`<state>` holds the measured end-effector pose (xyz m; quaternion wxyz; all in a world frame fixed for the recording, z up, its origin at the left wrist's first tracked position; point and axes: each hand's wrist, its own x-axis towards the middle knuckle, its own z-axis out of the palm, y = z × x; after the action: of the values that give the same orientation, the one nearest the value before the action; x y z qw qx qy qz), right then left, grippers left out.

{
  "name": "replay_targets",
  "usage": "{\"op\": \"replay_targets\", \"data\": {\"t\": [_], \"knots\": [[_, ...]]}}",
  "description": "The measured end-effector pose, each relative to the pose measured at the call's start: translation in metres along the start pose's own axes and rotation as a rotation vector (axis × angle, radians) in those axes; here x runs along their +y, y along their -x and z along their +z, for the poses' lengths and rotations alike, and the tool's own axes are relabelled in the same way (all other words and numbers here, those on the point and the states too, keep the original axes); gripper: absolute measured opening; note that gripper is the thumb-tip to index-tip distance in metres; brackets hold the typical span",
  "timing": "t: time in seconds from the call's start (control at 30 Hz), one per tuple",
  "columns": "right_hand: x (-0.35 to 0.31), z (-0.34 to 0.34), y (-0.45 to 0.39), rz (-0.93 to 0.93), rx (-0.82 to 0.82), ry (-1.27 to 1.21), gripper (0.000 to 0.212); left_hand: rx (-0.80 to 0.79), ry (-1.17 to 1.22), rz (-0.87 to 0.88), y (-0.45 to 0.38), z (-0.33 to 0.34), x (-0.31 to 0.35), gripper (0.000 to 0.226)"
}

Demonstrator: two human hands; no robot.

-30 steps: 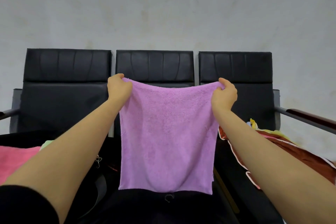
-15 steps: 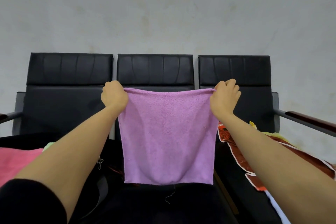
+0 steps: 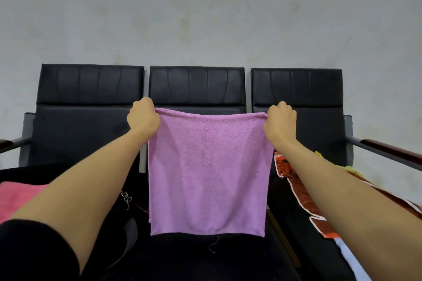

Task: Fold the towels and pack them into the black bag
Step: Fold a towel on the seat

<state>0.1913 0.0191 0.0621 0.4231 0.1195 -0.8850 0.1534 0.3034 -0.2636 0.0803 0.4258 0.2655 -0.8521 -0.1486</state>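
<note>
A purple towel (image 3: 206, 171) hangs flat in the air in front of the middle seat of a black bench. My left hand (image 3: 143, 116) grips its top left corner and my right hand (image 3: 280, 122) grips its top right corner, stretching the top edge taut. A loose thread dangles from the bottom hem. The black bag (image 3: 123, 219) lies low on the left seat under my left forearm, with a metal clasp showing. A pink towel (image 3: 16, 198) lies at the far left edge.
The three-seat black bench (image 3: 196, 85) stands against a pale wall, with armrests at both ends. A red patterned cloth (image 3: 303, 198) and a yellow cloth (image 3: 319, 155) lie piled on the right seat.
The towel's top edge has been pulled straighter and tighter, and both hands have shifted slightly while the camera tilted up a little.
</note>
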Motion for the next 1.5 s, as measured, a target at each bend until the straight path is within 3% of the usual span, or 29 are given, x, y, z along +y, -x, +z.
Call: {"op": "replay_targets", "data": {"t": [0.27, 0.37, 0.5, 0.73, 0.87, 1.03, 1.2, 1.37, 1.5], "knots": [[0.001, -0.001, -0.001, 0.062, -0.031, -0.111, 0.009, -0.028, -0.018, 0.087, 0.003, 0.001, -0.001, 0.025], [0.002, -0.004, -0.001, 0.139, -0.054, -0.16, 0.008, -0.015, -0.155, 0.111, 0.002, 0.006, -0.001, 0.031], [0.0, -0.001, 0.009, 0.249, -0.147, -0.289, 0.019, -0.07, -0.226, 0.049, 0.008, 0.017, -0.007, 0.044], [0.006, 0.035, 0.029, 0.392, -0.241, -0.695, 0.034, -0.196, 0.105, -0.182, 0.027, 0.05, -0.018, 0.042], [0.012, 0.062, 0.038, 0.422, -0.25, -0.828, 0.045, -0.302, 0.504, -0.292, 0.036, 0.075, -0.022, 0.039], [0.012, 0.093, 0.038, 0.487, -0.279, -0.983, 0.04, -0.421, 0.893, -0.562, 0.035, 0.104, -0.021, 0.039], [-0.001, 0.104, 0.012, 0.517, -0.315, -1.095, 0.039, -0.328, 0.983, -0.501, 0.015, 0.128, -0.022, 0.041], [-0.012, 0.106, -0.012, 0.467, -0.229, -1.227, 0.034, -0.051, 1.078, -0.333, -0.012, 0.128, -0.015, 0.039], [-0.014, 0.106, -0.003, 0.406, -0.155, -1.267, 0.029, 0.066, 1.13, -0.298, -0.002, 0.125, -0.012, 0.032]]}}
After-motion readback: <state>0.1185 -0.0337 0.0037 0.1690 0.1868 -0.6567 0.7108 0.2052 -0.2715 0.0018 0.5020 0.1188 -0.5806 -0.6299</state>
